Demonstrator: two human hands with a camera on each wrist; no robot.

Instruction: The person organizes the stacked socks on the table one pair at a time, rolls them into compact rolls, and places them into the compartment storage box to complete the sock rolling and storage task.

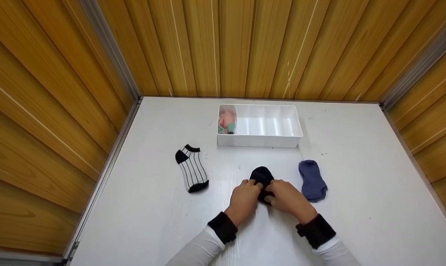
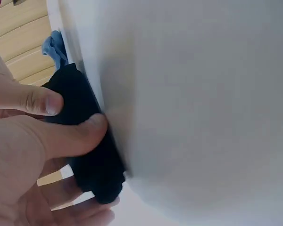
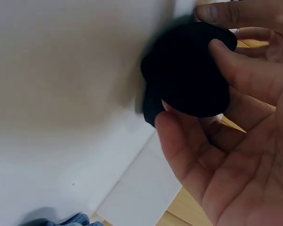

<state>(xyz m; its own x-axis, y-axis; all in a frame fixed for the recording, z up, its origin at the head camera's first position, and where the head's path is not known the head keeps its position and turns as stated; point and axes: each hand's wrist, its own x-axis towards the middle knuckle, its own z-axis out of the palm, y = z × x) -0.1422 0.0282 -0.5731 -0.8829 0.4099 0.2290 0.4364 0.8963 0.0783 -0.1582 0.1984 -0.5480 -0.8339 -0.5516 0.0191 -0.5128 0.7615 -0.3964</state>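
Note:
A black sock point(image 1: 262, 174) lies bunched at the near middle of the table, between both hands. My left hand point(image 1: 244, 199) grips its left side; in the left wrist view the thumb presses on the dark roll of cloth point(image 2: 92, 162) while fingers curl behind it. From the other side my right hand point(image 1: 290, 198) pinches it, and the right wrist view shows the folded cloth point(image 3: 188, 70) between thumb and fingers. To the right of the hands is a pair of blue socks point(image 1: 312, 181). A white sock with black stripes point(image 1: 194, 170) lies flat on the left.
Behind the hands stands a white divided box point(image 1: 258, 141). Its leftmost compartment holds a pink and green sock bundle point(image 1: 227, 120). The white table point(image 1: 370, 166) is bordered by wood-patterned walls point(image 1: 234, 48) at the back and sides.

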